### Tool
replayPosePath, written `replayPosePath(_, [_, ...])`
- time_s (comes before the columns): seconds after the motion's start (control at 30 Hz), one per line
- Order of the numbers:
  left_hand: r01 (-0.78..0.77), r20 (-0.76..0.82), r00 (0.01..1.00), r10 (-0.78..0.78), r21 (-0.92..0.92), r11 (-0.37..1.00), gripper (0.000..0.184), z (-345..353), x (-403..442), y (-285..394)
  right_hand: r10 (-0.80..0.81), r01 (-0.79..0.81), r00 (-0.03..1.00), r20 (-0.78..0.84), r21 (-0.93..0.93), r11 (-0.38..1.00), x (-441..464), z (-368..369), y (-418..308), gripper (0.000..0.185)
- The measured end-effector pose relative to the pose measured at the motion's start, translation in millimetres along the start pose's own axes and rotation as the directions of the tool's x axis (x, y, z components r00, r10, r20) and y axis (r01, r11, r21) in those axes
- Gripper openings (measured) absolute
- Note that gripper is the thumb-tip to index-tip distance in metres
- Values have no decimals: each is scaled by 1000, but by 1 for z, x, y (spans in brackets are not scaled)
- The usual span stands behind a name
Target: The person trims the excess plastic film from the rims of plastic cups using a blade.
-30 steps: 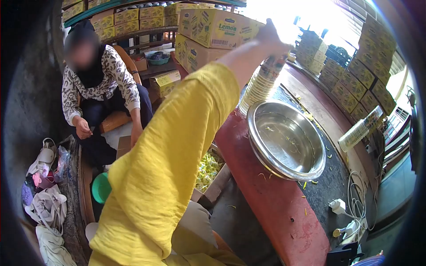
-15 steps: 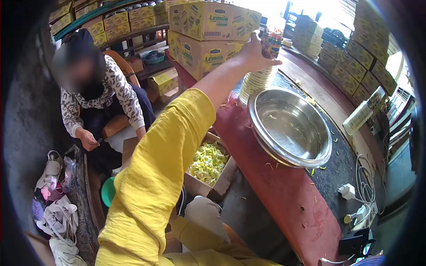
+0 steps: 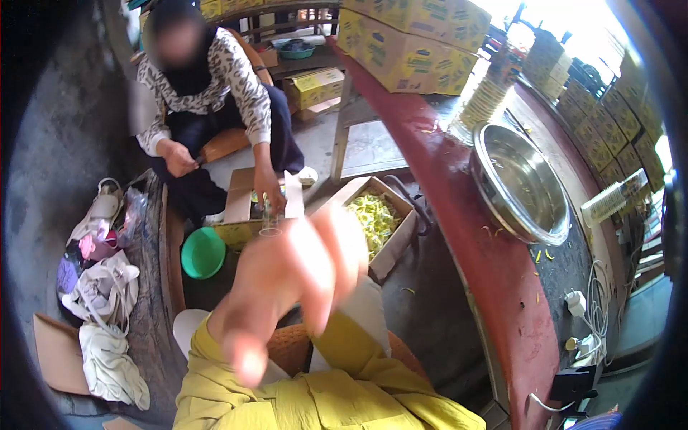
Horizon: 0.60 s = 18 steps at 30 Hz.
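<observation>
My left hand (image 3: 290,269) is in front of me above my lap, blurred by motion. Its thumb and fingers are spread apart, and nothing shows in them. Beyond it, a co-worker's hand (image 3: 267,188) holds a clear cup (image 3: 270,221) over a cardboard box (image 3: 240,193). To the right of my fingers is an open carton of yellow-green shreds (image 3: 374,221). On the red-edged table, a tall stack of clear cups (image 3: 484,104) with printed labels near its top stands beside a steel basin (image 3: 522,179). My right hand is out of view.
A green bowl (image 3: 203,253) sits on the floor at the co-worker's feet. Lemon cartons (image 3: 408,54) are stacked on the table (image 3: 459,208). Another cup stack (image 3: 613,199), a white plug (image 3: 575,302) and cables lie to the right. Bags (image 3: 104,287) are at left.
My left hand has let go of the top of the cup stack and come back down to the left over my lap. The view has tilted down and left, showing the co-worker's cup.
</observation>
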State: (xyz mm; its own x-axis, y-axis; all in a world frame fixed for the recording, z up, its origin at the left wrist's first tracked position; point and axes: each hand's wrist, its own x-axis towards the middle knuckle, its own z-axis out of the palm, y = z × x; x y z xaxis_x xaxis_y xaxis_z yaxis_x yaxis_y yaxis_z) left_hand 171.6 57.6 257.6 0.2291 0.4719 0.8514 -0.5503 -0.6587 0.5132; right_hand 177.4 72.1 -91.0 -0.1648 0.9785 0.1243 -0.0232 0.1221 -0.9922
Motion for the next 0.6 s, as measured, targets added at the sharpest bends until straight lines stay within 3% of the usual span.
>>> replayPosePath(0.03, [-69, 148, 985, 86, -117, 991, 40, 2, -10, 10, 93, -93, 996, 6, 37, 995, -2, 2, 1, 22])
replayPosePath(0.07, [8, 58, 998, -2, -95, 995, 35, 18, -19, 34, 185, -186, 983, 15, 71, 980, -3, 2, -5, 21])
replayPosePath(0.1, [-36, 22, 999, 41, -169, 985, 33, 29, -29, 46, 111, -112, 994, 23, 69, 991, -2, 1, -3, 20])
replayPosePath(0.2, [54, 197, 980, -14, -204, 978, 23, 36, -34, 85, 25, -25, 999, 44, 5, 1000, -2, -2, 9, 22])
replayPosePath(0.27, [-63, 190, 978, 82, -104, 993, 15, 45, -40, 103, 19, -16, 998, 63, -60, 998, -2, -5, 10, 24])
replayPosePath(0.37, [-72, 108, 991, 82, -90, 993, 18, 53, -48, 130, 30, -15, 996, 89, -173, 985, -3, -11, 4, 23])
replayPosePath(0.43, [-73, 44, 996, 75, -50, 996, 20, 59, -54, 141, 13, 0, 995, 95, -135, 991, -2, -12, 10, 24])
replayPosePath(0.53, [-178, 84, 980, 178, -12, 984, 20, 61, -58, 150, -29, 42, 995, 95, -137, 990, -5, -15, 18, 23])
replayPosePath(0.6, [-167, 143, 975, 168, -21, 986, 21, 55, -63, 155, -40, 56, 994, 102, -157, 986, -2, -14, 21, 23])
